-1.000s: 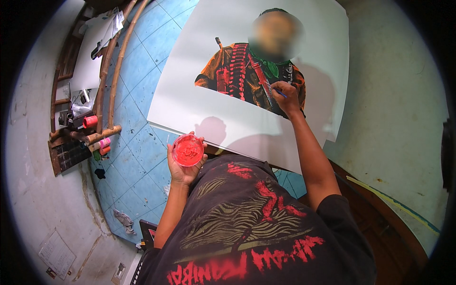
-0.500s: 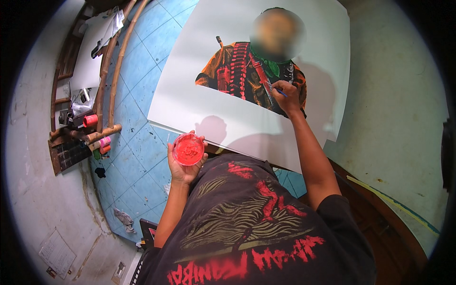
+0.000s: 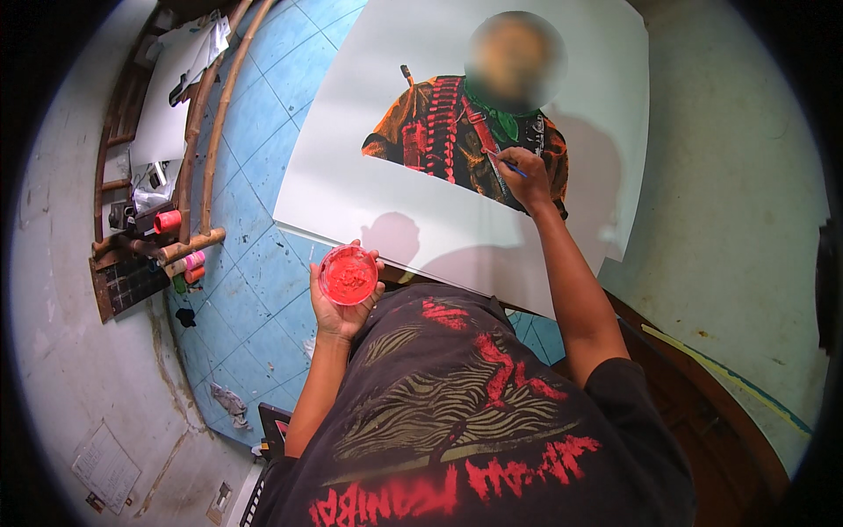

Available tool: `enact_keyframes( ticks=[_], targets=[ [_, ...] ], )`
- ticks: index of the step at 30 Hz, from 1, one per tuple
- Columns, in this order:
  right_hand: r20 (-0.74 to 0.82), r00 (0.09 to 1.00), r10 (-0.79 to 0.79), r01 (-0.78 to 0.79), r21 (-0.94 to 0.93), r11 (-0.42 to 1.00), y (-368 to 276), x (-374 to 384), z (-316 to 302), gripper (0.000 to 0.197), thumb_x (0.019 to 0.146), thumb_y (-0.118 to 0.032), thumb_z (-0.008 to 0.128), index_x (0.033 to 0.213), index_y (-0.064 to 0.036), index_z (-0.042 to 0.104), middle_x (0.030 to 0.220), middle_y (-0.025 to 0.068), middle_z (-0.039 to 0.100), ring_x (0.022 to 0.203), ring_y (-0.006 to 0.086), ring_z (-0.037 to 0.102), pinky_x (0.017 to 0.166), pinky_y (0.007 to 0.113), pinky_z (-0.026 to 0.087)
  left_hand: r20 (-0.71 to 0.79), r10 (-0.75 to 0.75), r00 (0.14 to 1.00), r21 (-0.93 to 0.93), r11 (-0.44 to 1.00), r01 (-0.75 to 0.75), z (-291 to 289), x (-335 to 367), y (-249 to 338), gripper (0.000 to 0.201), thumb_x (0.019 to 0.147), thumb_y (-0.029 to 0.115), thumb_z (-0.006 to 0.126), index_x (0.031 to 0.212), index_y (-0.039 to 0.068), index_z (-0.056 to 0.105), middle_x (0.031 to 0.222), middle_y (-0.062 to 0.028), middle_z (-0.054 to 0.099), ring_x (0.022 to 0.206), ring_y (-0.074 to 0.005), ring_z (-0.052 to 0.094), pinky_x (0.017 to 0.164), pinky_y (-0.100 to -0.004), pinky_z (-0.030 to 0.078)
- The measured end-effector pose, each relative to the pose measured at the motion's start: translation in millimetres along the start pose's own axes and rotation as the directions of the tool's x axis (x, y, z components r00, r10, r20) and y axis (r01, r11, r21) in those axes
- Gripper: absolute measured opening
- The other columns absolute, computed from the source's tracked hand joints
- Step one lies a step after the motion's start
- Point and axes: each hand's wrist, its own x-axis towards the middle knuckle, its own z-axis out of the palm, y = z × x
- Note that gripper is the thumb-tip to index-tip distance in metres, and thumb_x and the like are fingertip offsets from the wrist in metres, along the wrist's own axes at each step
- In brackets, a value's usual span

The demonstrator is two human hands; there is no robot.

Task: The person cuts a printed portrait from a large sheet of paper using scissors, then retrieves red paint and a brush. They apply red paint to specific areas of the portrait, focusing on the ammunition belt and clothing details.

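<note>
My right hand point(image 3: 529, 180) is closed around a thin blue paintbrush point(image 3: 513, 167). The brush's tip meets the lower part of a red strap in a painted portrait point(image 3: 439, 132). The painted figure wears orange, black and green clothing, with red bands across the chest. It stands out on a large white sheet point(image 3: 334, 189), where my arm casts a shadow. Off the sheet's near edge, my left hand point(image 3: 338, 318) holds a round clear tub of red paint point(image 3: 349, 275) from below, fingers curled about its sides. Thick red paint shows inside the tub.
A bamboo-framed rack point(image 3: 204, 132) stands at the left, with papers and a red cup point(image 3: 167, 221). Pink and red containers point(image 3: 193, 263) are beside it. Blue floor tiles point(image 3: 255, 290) carry dark specks and a crumpled cloth point(image 3: 230, 404). A pale wall point(image 3: 729, 176) rises at the right.
The right hand and the brush have shifted very slightly left along the red strap. The left hand and the tub of paint stay in place.
</note>
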Motion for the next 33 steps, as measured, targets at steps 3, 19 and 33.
enact_keyframes(
  ticks=[3,19,33],
  targets=[
    [0.012,1.000,-0.001,0.001,0.010,1.000,0.8,-0.1,0.9,0.007,0.078,-0.008,0.068,0.084,-0.0051,0.070,0.083,0.0124,0.069,0.081,0.0280,0.068,0.073,0.037,0.053,0.005,0.002,1.000,0.007,1.000,-0.002,-0.7,-0.1,0.1,0.077,0.095,0.063,0.037,0.145,0.004,0.033,0.132,-0.0253,0.052,0.113,-0.0375,0.058,0.083,-0.0496,0.056],
    [0.034,0.999,0.006,-0.006,-0.007,1.000,0.2,0.1,-4.1,0.010,0.079,-0.011,0.068,0.086,-0.0041,0.070,0.082,0.0117,0.070,0.076,0.0229,0.068,0.069,0.031,0.052,0.007,-0.011,1.000,0.011,1.000,0.011,1.8,2.9,-0.6,0.079,0.094,0.065,0.040,0.144,0.005,0.035,0.131,-0.0246,0.051,0.116,-0.0376,0.056,0.084,-0.0494,0.057],
    [0.033,0.999,-0.001,0.000,0.019,1.000,2.9,0.1,-7.0,0.010,0.078,-0.010,0.066,0.085,-0.0039,0.070,0.083,0.0122,0.069,0.077,0.0249,0.068,0.070,0.033,0.052,-0.011,-0.024,1.000,0.019,1.000,0.024,2.5,6.4,-1.2,0.079,0.094,0.065,0.039,0.144,0.005,0.035,0.131,-0.0242,0.052,0.115,-0.0371,0.057,0.084,-0.0492,0.058]
  ],
)
